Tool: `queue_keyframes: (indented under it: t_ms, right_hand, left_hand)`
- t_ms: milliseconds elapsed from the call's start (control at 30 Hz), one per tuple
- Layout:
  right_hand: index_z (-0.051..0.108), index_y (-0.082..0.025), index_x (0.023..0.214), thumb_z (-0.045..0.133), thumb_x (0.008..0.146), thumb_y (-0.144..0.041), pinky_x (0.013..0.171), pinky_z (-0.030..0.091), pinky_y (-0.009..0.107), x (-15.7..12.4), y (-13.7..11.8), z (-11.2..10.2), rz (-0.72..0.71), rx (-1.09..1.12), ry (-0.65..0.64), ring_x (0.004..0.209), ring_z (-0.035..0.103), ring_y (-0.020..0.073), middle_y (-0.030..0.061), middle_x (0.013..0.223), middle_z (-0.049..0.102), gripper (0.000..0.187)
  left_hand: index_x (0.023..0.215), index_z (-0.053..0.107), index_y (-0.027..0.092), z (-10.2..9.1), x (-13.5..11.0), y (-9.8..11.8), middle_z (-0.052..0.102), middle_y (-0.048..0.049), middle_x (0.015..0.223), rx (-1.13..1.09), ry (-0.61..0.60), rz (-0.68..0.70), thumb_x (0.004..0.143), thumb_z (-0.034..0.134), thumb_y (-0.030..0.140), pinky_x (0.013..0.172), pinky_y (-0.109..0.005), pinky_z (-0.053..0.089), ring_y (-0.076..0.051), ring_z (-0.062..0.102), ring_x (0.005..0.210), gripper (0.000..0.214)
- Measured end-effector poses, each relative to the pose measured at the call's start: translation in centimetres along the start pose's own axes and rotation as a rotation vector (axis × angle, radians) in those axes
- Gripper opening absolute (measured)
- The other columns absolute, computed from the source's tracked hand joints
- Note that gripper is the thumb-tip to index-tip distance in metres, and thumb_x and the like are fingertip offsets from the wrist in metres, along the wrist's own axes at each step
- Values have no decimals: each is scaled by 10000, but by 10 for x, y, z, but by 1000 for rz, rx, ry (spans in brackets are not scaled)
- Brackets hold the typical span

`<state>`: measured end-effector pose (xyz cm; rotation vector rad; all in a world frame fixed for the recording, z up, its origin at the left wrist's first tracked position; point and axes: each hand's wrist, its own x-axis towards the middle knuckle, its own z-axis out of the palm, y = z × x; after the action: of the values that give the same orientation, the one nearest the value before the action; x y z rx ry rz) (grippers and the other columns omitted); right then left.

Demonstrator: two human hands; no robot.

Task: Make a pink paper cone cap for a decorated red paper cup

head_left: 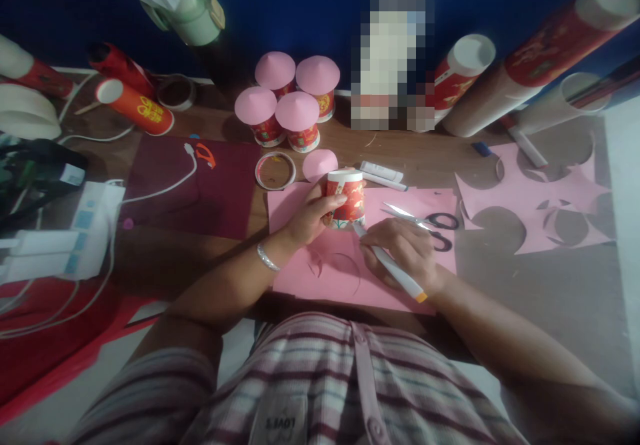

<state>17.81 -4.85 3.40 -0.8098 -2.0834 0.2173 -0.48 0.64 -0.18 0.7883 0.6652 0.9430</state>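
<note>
My left hand (319, 208) is wrapped round a red paper cup (353, 195) with gold print, its thumb across the side. The cup's white end faces away from me and its patterned end towards me. In my right hand (405, 248) is a white utility knife (397, 275) with an orange end cap, and its tip is at the cup's near edge. Beneath both hands lie pink paper sheets (300, 271). Black-handled scissors (420, 218) lie partly open beside my right hand. A loose pink paper cone (320, 163) sits just beyond the cup.
Several red cups topped with pink cones (297, 113) stand at the back. A tape roll (275, 170), a white tube (381, 171) and a marker lie nearer. Cut pink scraps (535, 198) are at right, a dark red sheet (195, 191) and a power strip (95, 228) at left.
</note>
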Motion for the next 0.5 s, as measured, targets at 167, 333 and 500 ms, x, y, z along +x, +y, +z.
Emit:
queue_keyframes:
  t_ms: [167, 333, 500]
  right_hand:
    - [563, -199, 987, 631, 887, -87, 573, 559, 277, 1, -1, 0, 1, 6, -10, 632, 656, 150, 12, 729, 680, 164]
    - [560, -206, 983, 642, 886, -90, 578, 560, 277, 0, -1, 0, 8, 15, -16, 635, 654, 147, 9, 737, 679, 172]
    - [559, -197, 993, 645, 886, -85, 575, 558, 279, -1, 1, 1, 4, 15, -20, 635, 653, 151, 17, 741, 682, 177]
  left_hand:
    - [1303, 606, 202, 0, -1, 1, 711, -103, 1238, 19, -7, -3, 826, 671, 319, 959, -377, 546, -255, 684, 1141, 496]
    - [1298, 613, 205, 0, 0, 0, 716, -99, 1233, 33, 3, -8, 806, 699, 329, 937, -354, 549, -244, 686, 1106, 514]
    - [1322, 602, 208, 1, 1, 0, 717, -96, 1230, 49, 8, -5, 800, 704, 333, 935, -354, 547, -240, 686, 1091, 546]
